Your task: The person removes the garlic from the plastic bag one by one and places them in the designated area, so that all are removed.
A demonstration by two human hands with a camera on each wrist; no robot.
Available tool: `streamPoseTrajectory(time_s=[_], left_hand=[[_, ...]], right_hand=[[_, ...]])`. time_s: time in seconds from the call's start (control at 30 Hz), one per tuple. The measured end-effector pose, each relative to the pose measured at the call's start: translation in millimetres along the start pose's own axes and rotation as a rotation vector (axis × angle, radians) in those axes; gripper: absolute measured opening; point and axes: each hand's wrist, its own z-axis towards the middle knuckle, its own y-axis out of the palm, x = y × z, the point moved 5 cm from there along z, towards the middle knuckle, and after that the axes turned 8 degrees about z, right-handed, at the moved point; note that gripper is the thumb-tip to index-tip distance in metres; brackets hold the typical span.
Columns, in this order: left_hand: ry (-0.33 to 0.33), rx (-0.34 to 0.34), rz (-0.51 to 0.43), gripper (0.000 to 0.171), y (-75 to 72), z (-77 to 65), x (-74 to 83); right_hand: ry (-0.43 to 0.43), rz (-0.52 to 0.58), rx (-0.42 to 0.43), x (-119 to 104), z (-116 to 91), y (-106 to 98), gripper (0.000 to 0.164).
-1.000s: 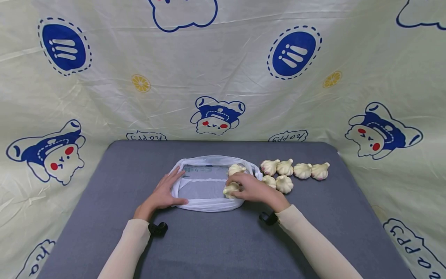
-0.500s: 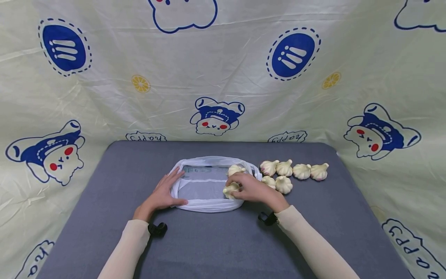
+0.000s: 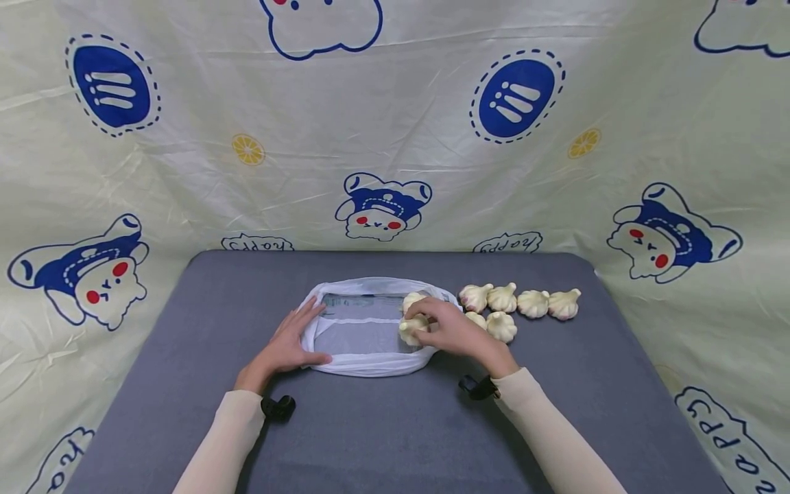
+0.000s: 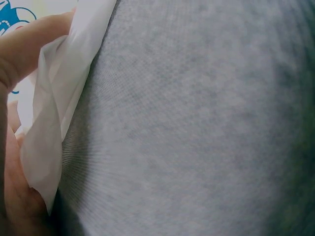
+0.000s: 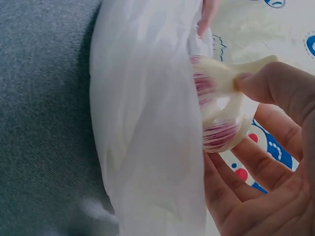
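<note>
A white plastic bag point(image 3: 370, 365) lies on the grey table with its mouth spread wide and its rim rolled outward. My left hand point(image 3: 290, 343) rests against the bag's left rim, fingers extended and thumb apart; the left wrist view shows the thumb point(image 4: 34, 42) against the white plastic. Over the right end of the opening, my right hand point(image 3: 453, 331) holds a garlic bulb point(image 5: 221, 105) between thumb and fingers. Purple streaks mark its pale skin. Another garlic bulb point(image 3: 412, 300) sits inside the bag, just behind that hand and partly hidden by it.
Several garlic bulbs point(image 3: 533, 304) stand in a row right of the bag. In front of them are two more, one bulb point(image 3: 501, 326) fully visible and one partly behind the right hand. A printed curtain point(image 3: 395, 123) hangs behind the grey table point(image 3: 382, 439).
My right hand has risen slightly and shifted a little right with the garlic bulb, which now covers more of the bulb behind it. The left hand keeps its place on the rim.
</note>
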Motion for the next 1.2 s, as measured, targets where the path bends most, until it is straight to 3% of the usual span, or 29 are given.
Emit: streamPoseTrajectory(time_s=[0.4,0.8,1.2], left_hand=[[-0.002,0.004,0.002,0.105,-0.4,-1.8,0.3],[-0.005,-0.005,0.003,0.105,0.6,-0.4,1.1],[-0.017,-0.015,0.01,0.105,1.7,1.0,-0.6]], right_hand=[[0.038,0.082,0.125,-1,-15,-26,0.024],[0.097,0.177,0.261,7,-44,-67,0.027],[0.188,0.131,0.406,23,-85,-108,0.033]])
